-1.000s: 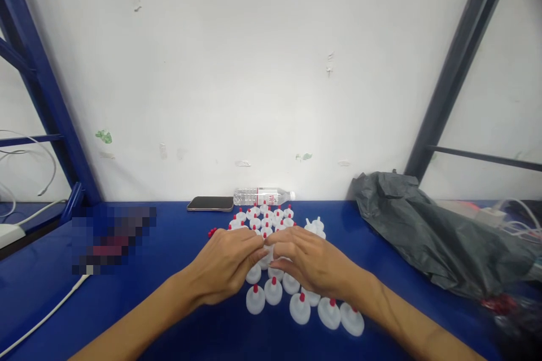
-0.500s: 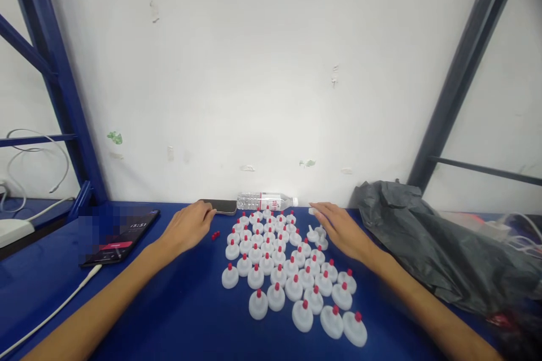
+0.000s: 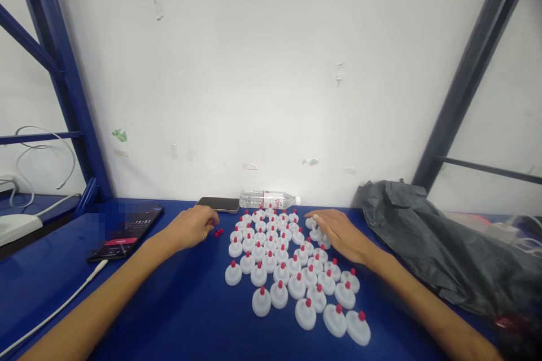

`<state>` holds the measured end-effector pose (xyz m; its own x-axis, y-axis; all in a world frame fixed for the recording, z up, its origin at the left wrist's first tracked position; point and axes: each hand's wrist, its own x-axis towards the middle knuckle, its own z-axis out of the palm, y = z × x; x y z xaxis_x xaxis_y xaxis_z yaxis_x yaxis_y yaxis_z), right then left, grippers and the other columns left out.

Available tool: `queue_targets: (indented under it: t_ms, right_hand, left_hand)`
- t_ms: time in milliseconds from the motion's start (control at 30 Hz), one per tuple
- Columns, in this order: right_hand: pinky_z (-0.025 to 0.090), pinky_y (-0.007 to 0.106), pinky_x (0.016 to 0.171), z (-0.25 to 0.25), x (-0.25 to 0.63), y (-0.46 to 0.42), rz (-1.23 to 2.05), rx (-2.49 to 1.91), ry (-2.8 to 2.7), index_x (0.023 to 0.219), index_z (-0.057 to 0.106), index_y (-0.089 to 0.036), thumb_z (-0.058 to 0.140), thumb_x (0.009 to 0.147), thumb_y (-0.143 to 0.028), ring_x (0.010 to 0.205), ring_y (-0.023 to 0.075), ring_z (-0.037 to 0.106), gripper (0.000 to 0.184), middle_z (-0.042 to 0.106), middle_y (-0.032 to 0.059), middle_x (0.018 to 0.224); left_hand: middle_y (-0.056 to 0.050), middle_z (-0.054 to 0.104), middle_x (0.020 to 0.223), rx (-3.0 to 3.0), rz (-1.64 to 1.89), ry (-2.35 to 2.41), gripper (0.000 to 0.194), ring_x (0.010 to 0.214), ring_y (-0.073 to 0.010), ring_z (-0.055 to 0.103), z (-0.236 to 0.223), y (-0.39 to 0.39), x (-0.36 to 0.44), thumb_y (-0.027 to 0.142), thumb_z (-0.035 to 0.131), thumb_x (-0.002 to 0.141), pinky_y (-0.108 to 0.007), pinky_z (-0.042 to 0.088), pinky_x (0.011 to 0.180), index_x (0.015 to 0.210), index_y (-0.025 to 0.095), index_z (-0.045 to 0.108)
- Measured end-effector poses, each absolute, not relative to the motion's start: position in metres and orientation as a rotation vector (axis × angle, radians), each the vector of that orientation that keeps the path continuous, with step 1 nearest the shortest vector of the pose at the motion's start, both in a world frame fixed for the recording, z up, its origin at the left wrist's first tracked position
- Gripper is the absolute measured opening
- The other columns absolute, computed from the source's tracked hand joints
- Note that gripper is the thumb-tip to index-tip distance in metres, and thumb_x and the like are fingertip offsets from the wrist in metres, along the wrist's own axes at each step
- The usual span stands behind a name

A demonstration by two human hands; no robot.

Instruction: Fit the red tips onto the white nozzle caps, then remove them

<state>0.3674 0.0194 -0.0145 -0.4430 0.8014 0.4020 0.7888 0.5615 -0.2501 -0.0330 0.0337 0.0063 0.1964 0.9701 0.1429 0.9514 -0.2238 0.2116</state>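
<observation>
Dozens of red-capped white pieces are spread over the middle of a blue table, caps up, between two bare hands. At left, the left hand is held with fingers curled just beside a few loose red caps; whether anything is pinched in its grip cannot be made out. At right, the right hand is laid, fingers extended, against a small cluster of plain white pieces, partly covered by it; whether one is gripped is hidden. A clear bottle and a dark phone are lined up along the far wall. A second phone is seen plugged in at left, a dark plastic bag heaped at right.
</observation>
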Motion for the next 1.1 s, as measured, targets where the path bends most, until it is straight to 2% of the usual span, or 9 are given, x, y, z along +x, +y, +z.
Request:
queue_targets:
  t_ms: [67,200,300,367,567,667,767,967,1100]
  right_hand:
    - [0.036,0.047,0.108,-0.01,0.364,0.02,-0.039,-1.265,-2.346,0.125,0.061,-0.028,0.02,0.104,-0.043,0.124,0.0243,0.054,0.048,0.065,0.0046,0.127]
    - [0.036,0.045,0.106,-0.003,0.351,0.029,-0.13,-1.265,-2.465,0.114,0.064,-0.023,0.018,0.105,-0.041,0.116,0.0242,0.058,0.05,0.069,0.0073,0.116]
    - [0.036,0.045,0.105,-0.004,0.341,0.04,-0.124,-1.289,-2.507,0.105,0.066,-0.022,0.018,0.104,-0.042,0.11,0.025,0.061,0.052,0.071,0.0083,0.102]
    - [0.034,0.047,0.106,-0.007,0.335,0.047,-0.116,-1.304,-2.525,0.104,0.066,-0.022,0.018,0.104,-0.043,0.109,0.0256,0.061,0.053,0.072,0.0086,0.1]
    - [0.025,0.054,0.112,-0.012,0.335,0.051,-0.072,-1.318,-2.533,0.108,0.067,-0.022,0.015,0.105,-0.045,0.113,0.0252,0.061,0.057,0.072,0.0074,0.11]
    - [0.023,0.054,0.114,-0.008,0.34,0.047,-0.09,-1.312,-2.501,0.116,0.065,-0.023,0.014,0.105,-0.044,0.119,0.025,0.058,0.056,0.069,0.0069,0.119]
    - [0.021,0.054,0.115,-0.003,0.343,0.042,-0.13,-1.299,-2.478,0.119,0.065,-0.023,0.018,0.105,-0.041,0.122,0.0251,0.056,0.053,0.067,0.0069,0.126]
    - [0.026,0.053,0.115,0.006,0.342,0.025,-0.369,-1.105,-2.472,0.13,0.06,-0.026,0.028,0.105,-0.029,0.125,0.0218,0.055,0.041,0.064,0.0043,0.131]
    - [0.029,0.051,0.113,0.016,0.332,0.007,-0.534,-0.956,-2.48,0.135,0.055,-0.024,0.035,0.104,-0.028,0.124,0.0216,0.055,0.038,0.061,0.0068,0.135]
  left_hand:
    - [0.0,0.075,0.085,2.406,0.289,1.827,0.024,0.087,-0.0217,0.065,0.007,0.035,-0.037,0.017,0.062,0.073,-0.026,0.04,0.066,0.093,0.026,0.073]
    - [0.0,0.075,0.08,2.423,0.184,1.751,0.012,0.076,-0.0197,0.066,0.009,0.037,-0.038,0.02,0.063,0.072,-0.026,0.041,0.063,0.078,0.023,0.072]
    - [-0.001,0.075,0.084,2.424,0.173,1.739,0.012,0.081,-0.021,0.066,0.01,0.036,-0.036,0.024,0.064,0.072,-0.026,0.042,0.065,0.08,0.023,0.073]
    - [-0.001,0.076,0.086,2.418,0.171,1.735,0.013,0.085,-0.0219,0.067,0.011,0.035,-0.035,0.026,0.065,0.072,-0.026,0.042,0.066,0.081,0.023,0.073]
    - [-0.002,0.075,0.085,2.442,0.208,1.747,0.017,0.081,-0.0226,0.067,0.015,0.032,-0.037,0.035,0.07,0.072,-0.026,0.04,0.063,0.083,0.023,0.074]
    - [-0.004,0.075,0.085,2.519,0.317,1.752,0.025,0.078,-0.022,0.066,0.02,0.03,-0.033,0.041,0.057,0.085,-0.028,0.04,0.066,0.082,0.023,0.073]
    - [-0.007,0.074,0.094,2.616,0.478,1.761,0.035,0.086,-0.0235,0.066,0.024,0.025,-0.023,0.041,0.042,0.095,-0.031,0.042,0.073,0.092,0.022,0.071]
    - [-0.006,0.07,0.098,2.782,0.686,1.693,0.036,0.092,-0.0226,0.066,0.024,0.007,0.002,0.036,0.035,0.1,-0.033,0.045,0.077,0.098,0.022,0.067]
    - [-0.005,0.068,0.1,2.859,0.779,1.631,0.029,0.094,-0.0212,0.066,0.02,-0.005,0.018,0.033,0.037,0.1,-0.032,0.048,0.077,0.106,0.024,0.063]
